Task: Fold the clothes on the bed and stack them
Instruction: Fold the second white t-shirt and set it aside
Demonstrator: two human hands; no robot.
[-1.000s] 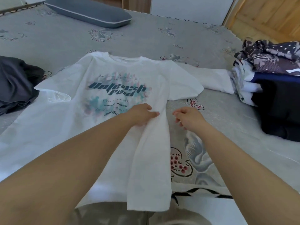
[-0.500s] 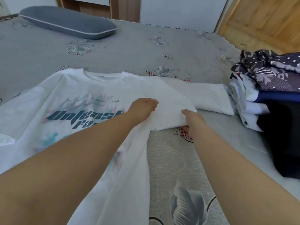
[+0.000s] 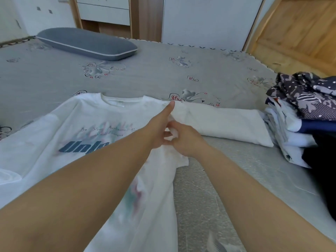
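White drawers (image 3: 103, 10), wooden door (image 3: 298, 31), pale wall (image 3: 209, 20) behind.

A T-shirt (image 3: 76, 135) lies spread on the bed (image 3: 181, 77) in the frame's lower left. A pillow (image 3: 87, 43) sits upper left. A heap of clothes (image 3: 305, 113) occupies the right edge, another garment (image 3: 227, 122) between.

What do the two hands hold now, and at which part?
Both hands grip the white T-shirt near its right shoulder and sleeve: left hand, right hand.
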